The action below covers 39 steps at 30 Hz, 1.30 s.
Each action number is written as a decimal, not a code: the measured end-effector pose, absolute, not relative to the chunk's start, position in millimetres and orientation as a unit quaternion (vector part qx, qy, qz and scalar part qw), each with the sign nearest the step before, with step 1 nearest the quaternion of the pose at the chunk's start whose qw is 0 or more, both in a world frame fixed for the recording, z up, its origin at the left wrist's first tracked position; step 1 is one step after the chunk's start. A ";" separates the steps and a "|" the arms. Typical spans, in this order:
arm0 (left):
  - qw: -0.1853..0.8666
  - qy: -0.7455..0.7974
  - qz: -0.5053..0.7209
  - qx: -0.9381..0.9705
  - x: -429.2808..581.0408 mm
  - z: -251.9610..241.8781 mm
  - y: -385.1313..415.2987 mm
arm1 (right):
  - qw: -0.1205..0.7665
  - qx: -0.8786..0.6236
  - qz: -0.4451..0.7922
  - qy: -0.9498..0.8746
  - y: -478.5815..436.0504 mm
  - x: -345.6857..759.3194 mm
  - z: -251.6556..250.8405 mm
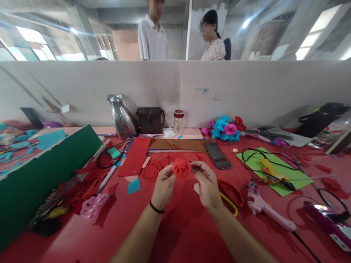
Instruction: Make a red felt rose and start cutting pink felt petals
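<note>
A red handmade flower (181,168) with layered, ruffled petals is held up over the red tabletop, between both hands. My left hand (164,185) pinches its left side, with thumb and fingers closed. On the right edge of the flower, the fingertips of my right hand (205,182) are closed on a petal. Loose red petal pieces (153,170) lie on the table just behind the left hand. Scissors with red and yellow handles (238,195) rest beside the right wrist, partly hidden by it. A pink glue gun (264,211) lies farther right.
Behind stand a steel jug (122,118), a dark bag (150,120), a glass bottle (178,122) and a bunch of colored flowers (225,128). A phone (218,156) and a green sheet with cables (274,171) lie right. A green board (52,182) borders the left. Two people stand beyond the partition.
</note>
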<state>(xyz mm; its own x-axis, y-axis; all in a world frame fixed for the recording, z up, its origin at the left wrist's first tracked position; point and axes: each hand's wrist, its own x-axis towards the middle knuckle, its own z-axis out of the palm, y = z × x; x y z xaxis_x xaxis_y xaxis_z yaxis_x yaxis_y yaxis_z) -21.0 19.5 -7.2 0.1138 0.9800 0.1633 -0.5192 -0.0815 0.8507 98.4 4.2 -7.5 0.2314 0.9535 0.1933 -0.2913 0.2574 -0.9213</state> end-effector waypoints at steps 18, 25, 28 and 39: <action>0.684 0.225 0.529 0.449 -19.2 -13.9 14.2 | 0.597 -0.330 0.570 -0.458 -3.8 117.4 25.0; 0.704 0.216 0.530 0.422 -13.8 -16.1 15.1 | 0.612 -0.334 0.573 -0.431 -2.9 113.9 24.8; 0.705 0.228 0.532 0.409 -12.6 -16.9 14.7 | 0.603 -0.333 0.566 -0.453 -3.5 114.3 26.3; 0.697 0.252 0.544 0.394 -9.8 -10.2 13.5 | 0.612 -0.355 0.545 -0.450 -1.1 114.4 22.5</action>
